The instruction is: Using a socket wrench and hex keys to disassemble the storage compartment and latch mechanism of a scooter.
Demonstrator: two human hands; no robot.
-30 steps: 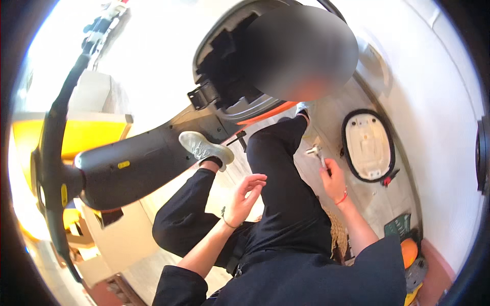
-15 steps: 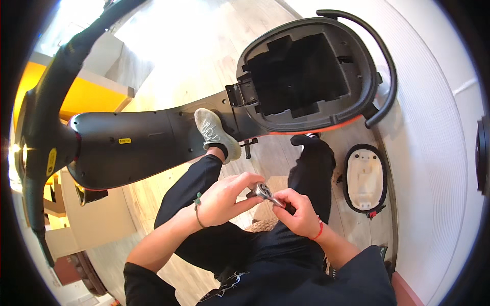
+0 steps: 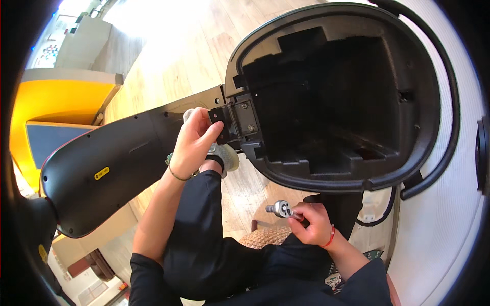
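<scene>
My right hand (image 3: pixel 312 224) is closed around the handle of a silver ratchet wrench (image 3: pixel 284 209), whose socket end points left above my lap. Farther up, my left hand (image 3: pixel 195 136) pinches a black metal hinge bracket (image 3: pixel 218 125) between thumb and fingers. That bracket is joined by a plate with two screws (image 3: pixel 251 128) to the near-left rim of a black storage bucket (image 3: pixel 326 102) on a scooter. The bucket stands open at the top, and its dark inside is hard to make out. My left hand hides part of my shoe on the scooter's footboard (image 3: pixel 148 137).
The bucket is bordered on the right by a curved black rail (image 3: pixel 451 107) near the white wall (image 3: pixel 472 214). Below it lies a seat (image 3: pixel 375 208), pale underside showing, partly hidden. A woven stool (image 3: pixel 265 237) is beneath me. A yellow cabinet (image 3: pixel 66 102) stands at far left.
My left hand has left the wrench's head and moved up to the hinge bracket. The right hand keeps the wrench. My view has moved closer to the bucket.
</scene>
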